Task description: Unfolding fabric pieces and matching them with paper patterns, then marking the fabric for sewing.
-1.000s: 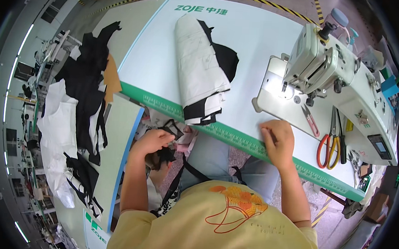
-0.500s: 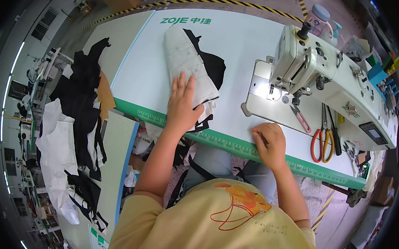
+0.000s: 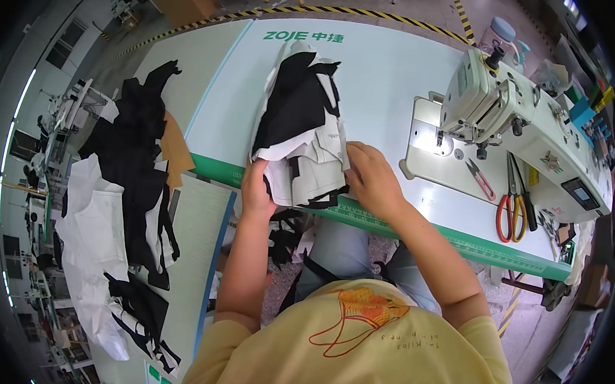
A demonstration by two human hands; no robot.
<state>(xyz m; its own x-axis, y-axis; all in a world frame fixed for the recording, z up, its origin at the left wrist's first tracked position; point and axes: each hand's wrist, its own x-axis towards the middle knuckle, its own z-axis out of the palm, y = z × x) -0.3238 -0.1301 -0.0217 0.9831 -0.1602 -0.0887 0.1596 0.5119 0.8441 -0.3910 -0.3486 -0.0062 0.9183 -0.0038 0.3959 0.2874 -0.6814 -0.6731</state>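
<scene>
The black-and-white fabric bundle (image 3: pixel 295 110) is laid on the pale tabletop (image 3: pixel 393 63), its near end over the green ruler strip (image 3: pixel 473 246). Calling the bundle the clock's centre, it's flanked by two hands set apart: the left hand (image 3: pixel 257 190) is placed against its edge at 7 o'clock, the right hand (image 3: pixel 375 182) is bent against it at 4. Some fingertips are hidden, so whether anything's actually pinched can't be told for either. Over at 3 a white sewing machine (image 3: pixel 537 128) is parked, light on, with pink snips (image 3: pixel 483 181) and red-and-yellow-handled scissors (image 3: pixel 512 196) laid toward 4. More black and white pieces (image 3: pixel 138 196) are heaped around 8.
</scene>
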